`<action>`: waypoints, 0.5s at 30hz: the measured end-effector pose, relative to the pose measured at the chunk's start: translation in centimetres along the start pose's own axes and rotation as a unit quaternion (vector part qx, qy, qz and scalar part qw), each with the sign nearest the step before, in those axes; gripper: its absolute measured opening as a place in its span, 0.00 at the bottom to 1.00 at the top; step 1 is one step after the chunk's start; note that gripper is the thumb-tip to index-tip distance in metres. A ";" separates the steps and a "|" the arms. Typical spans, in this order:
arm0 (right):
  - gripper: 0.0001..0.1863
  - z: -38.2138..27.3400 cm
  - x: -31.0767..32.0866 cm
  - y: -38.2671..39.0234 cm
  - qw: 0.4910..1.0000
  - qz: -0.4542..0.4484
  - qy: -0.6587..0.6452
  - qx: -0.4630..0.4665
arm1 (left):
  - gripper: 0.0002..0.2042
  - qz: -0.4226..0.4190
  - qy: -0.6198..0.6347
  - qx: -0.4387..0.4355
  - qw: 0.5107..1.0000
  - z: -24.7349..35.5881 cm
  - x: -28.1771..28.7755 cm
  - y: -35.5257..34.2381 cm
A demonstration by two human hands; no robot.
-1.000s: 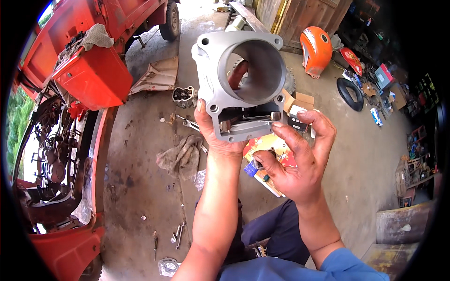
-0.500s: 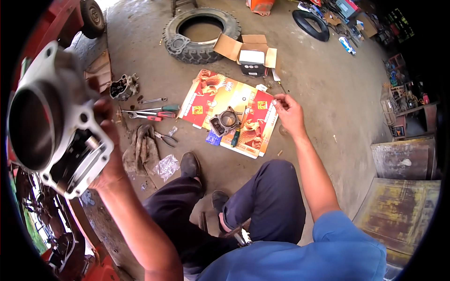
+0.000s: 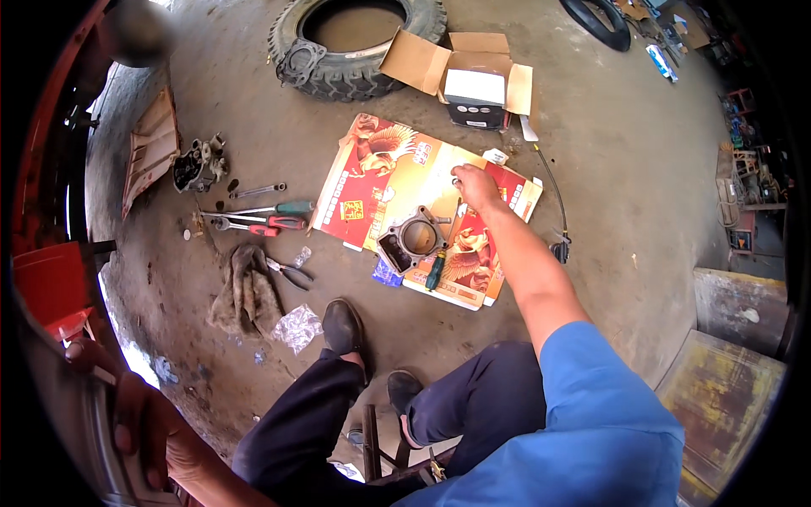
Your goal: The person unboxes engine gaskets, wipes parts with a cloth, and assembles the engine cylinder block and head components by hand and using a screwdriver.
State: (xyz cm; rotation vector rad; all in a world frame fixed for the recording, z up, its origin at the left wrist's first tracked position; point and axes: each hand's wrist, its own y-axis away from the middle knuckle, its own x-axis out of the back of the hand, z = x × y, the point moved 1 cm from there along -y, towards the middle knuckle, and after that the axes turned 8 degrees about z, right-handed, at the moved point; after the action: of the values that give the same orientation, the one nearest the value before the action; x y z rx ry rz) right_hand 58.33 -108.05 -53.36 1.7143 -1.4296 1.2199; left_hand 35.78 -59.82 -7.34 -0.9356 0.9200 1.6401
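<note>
At the lower left edge, my left hand (image 3: 152, 431) is closed around a grey metal engine cylinder (image 3: 84, 422), now partly cut off and dark. My right hand (image 3: 479, 188) reaches over a flattened red and yellow cardboard sheet (image 3: 359, 169), fingertips pinched on a small dark ring (image 3: 457, 179) at its surface. Nearer to me on that sheet sits another engine cylinder (image 3: 414, 259), bore facing up. Beside it lies a screwdriver with a green handle (image 3: 435, 270), and a small blue packet (image 3: 387, 273) shows at the sheet's near edge.
Beyond the sheet are an open cardboard box (image 3: 477, 114) and a big tyre (image 3: 359, 76) bearing a gasket (image 3: 300, 62). To the left lie screwdrivers (image 3: 291, 208), pliers (image 3: 296, 276), a rag (image 3: 245, 296) and an engine casing (image 3: 200, 163). A black cable (image 3: 553, 182) lies right.
My left hand has lowered the held cylinder toward the lower left edge. My right hand has moved from the sheet's right edge inward to the small ring. The view has shifted.
</note>
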 end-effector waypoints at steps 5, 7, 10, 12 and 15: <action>0.06 -1.7 -1.6 -1.7 0.997 -0.019 0.044 0.055 | 0.52 0.008 -0.016 0.006 1.000 0.1 -0.2 -0.6; 0.06 -1.3 -1.3 -1.5 0.999 0.011 -0.032 0.009 | 0.47 -0.020 -0.039 0.003 0.999 0.5 -0.3 -1.3; 0.05 -0.7 1.1 -2.1 0.962 0.067 -0.235 -0.122 | 0.40 -0.060 -0.049 0.048 0.996 -1.5 -0.8 -2.6; 0.05 -5.7 4.1 -2.5 0.878 0.099 -0.429 -0.187 | 0.39 -0.105 -0.063 0.100 0.987 -2.4 -1.1 -3.3; 0.06 -17.1 13.7 -3.6 0.837 0.086 -0.519 -0.150 | 0.46 -0.091 -0.099 0.100 0.986 -3.3 -1.5 -2.9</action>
State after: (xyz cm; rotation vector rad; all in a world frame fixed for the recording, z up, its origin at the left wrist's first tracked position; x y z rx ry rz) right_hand 57.09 -97.99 -33.59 2.1238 -2.2470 -0.0182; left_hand 39.41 -62.72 -7.70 -0.6842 0.8194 1.4287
